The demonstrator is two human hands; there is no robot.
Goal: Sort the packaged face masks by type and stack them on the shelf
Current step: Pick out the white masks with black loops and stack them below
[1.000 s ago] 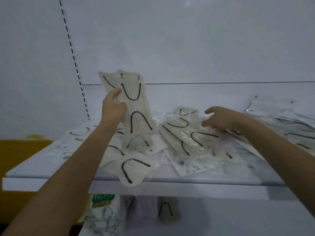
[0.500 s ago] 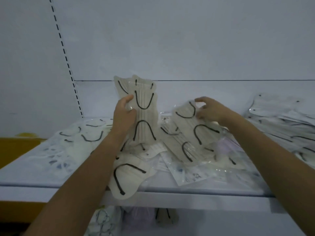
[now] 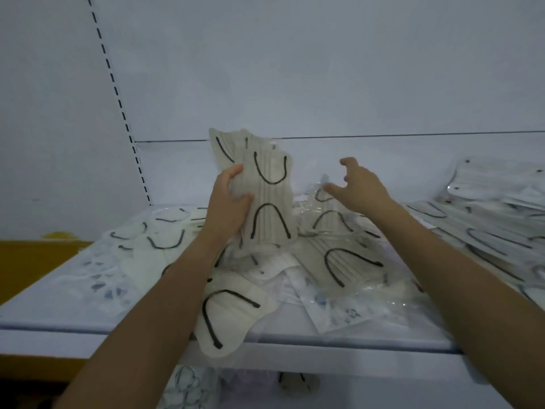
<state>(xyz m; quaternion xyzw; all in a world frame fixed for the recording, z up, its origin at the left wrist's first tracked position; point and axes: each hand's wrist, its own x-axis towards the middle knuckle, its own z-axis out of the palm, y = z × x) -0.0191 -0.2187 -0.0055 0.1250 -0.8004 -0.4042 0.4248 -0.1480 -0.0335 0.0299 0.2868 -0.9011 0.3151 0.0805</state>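
Head view: mid-sort, left hand (image 3: pixel 227 202) grips an upright bundle of cream masks (image 3: pixel 272 199), right hand (image 3: pixel 361 187) hovers loose-fingered over the pile (image 3: pixel 348 261); next, probably pinch a matching pack.

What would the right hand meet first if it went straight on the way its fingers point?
Probably the upright bundle of cream pleated masks with black ear loops gripped by the left hand; the right hand is open, pointing left toward it. Depth is unclear.
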